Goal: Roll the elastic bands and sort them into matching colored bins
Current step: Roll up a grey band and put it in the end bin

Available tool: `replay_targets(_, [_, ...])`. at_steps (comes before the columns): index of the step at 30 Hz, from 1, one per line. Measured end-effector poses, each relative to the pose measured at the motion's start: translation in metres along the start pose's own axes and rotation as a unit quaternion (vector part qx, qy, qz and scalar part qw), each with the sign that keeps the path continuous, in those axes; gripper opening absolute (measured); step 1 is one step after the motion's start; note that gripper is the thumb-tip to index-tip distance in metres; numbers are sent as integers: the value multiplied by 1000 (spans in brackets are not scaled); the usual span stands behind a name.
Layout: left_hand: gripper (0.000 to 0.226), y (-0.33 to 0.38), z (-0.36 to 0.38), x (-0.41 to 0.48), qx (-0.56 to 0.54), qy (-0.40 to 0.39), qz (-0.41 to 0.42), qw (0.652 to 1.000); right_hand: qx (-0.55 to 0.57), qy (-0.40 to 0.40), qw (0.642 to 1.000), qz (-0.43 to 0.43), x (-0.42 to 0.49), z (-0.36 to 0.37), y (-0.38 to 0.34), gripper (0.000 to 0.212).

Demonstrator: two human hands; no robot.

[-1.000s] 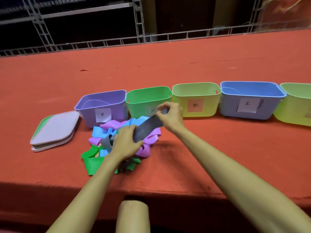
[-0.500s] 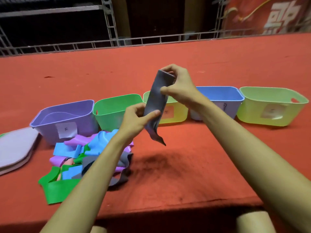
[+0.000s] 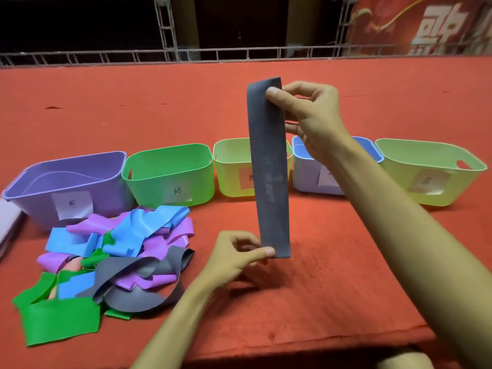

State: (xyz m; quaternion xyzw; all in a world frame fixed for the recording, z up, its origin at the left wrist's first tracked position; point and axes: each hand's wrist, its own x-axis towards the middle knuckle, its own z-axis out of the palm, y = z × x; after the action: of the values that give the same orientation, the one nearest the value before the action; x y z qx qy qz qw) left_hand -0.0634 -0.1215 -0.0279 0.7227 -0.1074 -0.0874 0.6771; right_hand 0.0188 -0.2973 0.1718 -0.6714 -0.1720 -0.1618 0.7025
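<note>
A grey elastic band (image 3: 269, 169) hangs flat and upright above a red-covered table (image 3: 332, 283), stretched between two bare hands. The right hand (image 3: 311, 121) pinches its top end, thumb on the near face and fingers curled behind; the left hand (image 3: 234, 258) pinches the bottom left corner between thumb and curled fingers. To the left, on the near part of the table, lies a loose pile of bands (image 3: 114, 262) in green, blue, purple and grey. Beyond it a row of labelled bins runs left to right: a purple bin (image 3: 32, 206), a green bin (image 3: 149, 187), a yellow bin (image 3: 229, 182) partly behind the held band, a blue bin (image 3: 303, 177) behind the right wrist, and a pale green bin (image 3: 394, 179). The writing on the labels appears handwritten but is too blurred to read.
</note>
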Motion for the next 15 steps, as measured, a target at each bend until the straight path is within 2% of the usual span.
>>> replay_targets(4, [19, -6, 11, -19, -47, 31, -29, 998, 21, 7, 999, 42, 0, -7, 16, 14])
replay_targets(6, [32, -12, 10, -32, -53, 26, -47, 997, 27, 6, 998, 58, -1, -11, 22, 9])
replay_targets(9, [23, -19, 8, -47, -24, -3, -42, 999, 17, -2, 997, 80, -1, -18, 31, 4])
replay_targets(15, [32, -15, -5, -66, -6, -16, -32, 999, 10, 22, 996, 80, 3, -30, 45, 12])
